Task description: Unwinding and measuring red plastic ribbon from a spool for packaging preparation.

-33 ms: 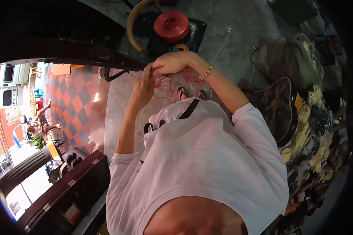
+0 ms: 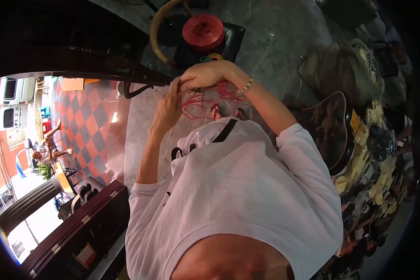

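Note:
My left hand [image 2: 168, 109] is raised in front of me, its fingers pressed together and pointing away. My right hand [image 2: 204, 75], with a beaded bracelet [image 2: 246, 85] at the wrist, bends over so that its closed fingers meet the left fingertips. Thin red plastic twine strands [image 2: 194, 103] hang in loose loops beneath the joined hands; where they pass between the fingers is hidden. Just beyond the hands, a big red roll of twine [image 2: 203, 32] rests on a black seat [image 2: 234, 39]. Small coloured rings [image 2: 213, 57] lie at its near edge.
Left stands a dark wooden piece with a curved black handle [image 2: 137, 90]. A chair back with a rabbit figure [image 2: 329, 128] is at right, beside clear-bagged yellowish pieces [image 2: 382, 172]. My sandalled feet [image 2: 217, 112] are below. Outside, a person [image 2: 46, 151] sits near checkered paving [image 2: 86, 121].
The red strands below my hands have shifted, their loops hanging a little differently. Both hands stay almost where they were.

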Demonstrator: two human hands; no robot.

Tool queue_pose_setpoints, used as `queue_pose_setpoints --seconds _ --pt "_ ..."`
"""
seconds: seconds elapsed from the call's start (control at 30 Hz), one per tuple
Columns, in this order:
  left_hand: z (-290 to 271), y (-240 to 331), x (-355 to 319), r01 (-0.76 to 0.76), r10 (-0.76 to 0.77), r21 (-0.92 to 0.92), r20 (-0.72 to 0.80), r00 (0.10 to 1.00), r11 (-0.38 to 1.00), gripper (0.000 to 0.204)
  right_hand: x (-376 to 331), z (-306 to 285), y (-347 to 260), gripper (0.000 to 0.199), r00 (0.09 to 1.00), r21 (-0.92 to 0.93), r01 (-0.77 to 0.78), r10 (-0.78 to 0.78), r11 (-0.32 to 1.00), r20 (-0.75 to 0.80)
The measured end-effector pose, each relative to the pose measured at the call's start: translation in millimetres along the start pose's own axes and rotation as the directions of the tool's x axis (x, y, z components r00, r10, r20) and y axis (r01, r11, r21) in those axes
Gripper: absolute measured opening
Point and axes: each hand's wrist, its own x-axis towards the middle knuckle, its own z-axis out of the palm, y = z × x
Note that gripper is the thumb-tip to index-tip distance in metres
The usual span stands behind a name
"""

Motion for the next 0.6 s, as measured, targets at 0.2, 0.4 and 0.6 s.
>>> queue_pose_setpoints --seconds 0.2,0.4,0.6 --pt "-44 -26 -40 0.267 -0.250 0.250 -0.099 0.963 0.931 0.024 -54 -34 33 0.027 0.990 0.345 -0.125 0.095 0.930 0.102" --pt "-65 -94 -118 0.437 -0.381 0.213 -0.259 0.888 0.874 0.017 -75 -46 48 0.027 0.975 0.353 -0.223 0.200 0.909 0.100" --pt "-20 -53 -69 0.096 -0.074 0.309 -0.083 0.994 0.946 0.056 -28 -25 36 0.029 0.984 -0.018 -0.177 0.177 0.984 0.017"
